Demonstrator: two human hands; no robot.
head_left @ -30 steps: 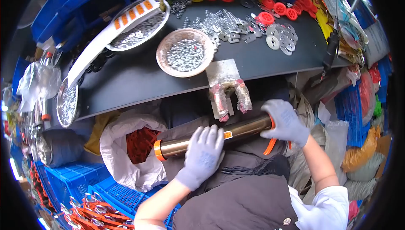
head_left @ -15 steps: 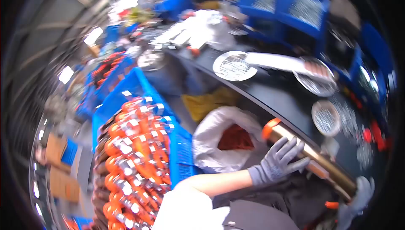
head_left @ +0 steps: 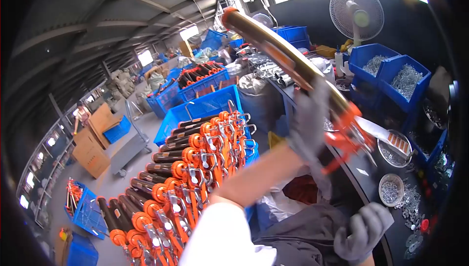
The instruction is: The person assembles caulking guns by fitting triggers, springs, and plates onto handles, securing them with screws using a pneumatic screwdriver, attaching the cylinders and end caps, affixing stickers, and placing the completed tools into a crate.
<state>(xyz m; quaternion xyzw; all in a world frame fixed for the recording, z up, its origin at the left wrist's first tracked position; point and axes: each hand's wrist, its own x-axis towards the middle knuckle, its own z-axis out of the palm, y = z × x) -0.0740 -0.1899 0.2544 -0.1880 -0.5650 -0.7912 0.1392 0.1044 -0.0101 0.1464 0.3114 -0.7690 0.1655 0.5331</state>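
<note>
Workshop, dark bench (head_left: 370,178) at right, blue crate (head_left: 210,104) at left. Orange label (head_left: 281,55) on tube (head_left: 305,69): print not legible. Tube raised in mid-air, long axis slanting; plain end up and left, orange handle (head_left: 349,136) down and right. Left hand (head_left: 310,117), blurred, closed round tube near handle end. Right hand (head_left: 364,232) half curled, below tube, apart; contents cannot be told.

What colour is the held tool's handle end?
The handle end is orange, shown best in the head view.
</note>
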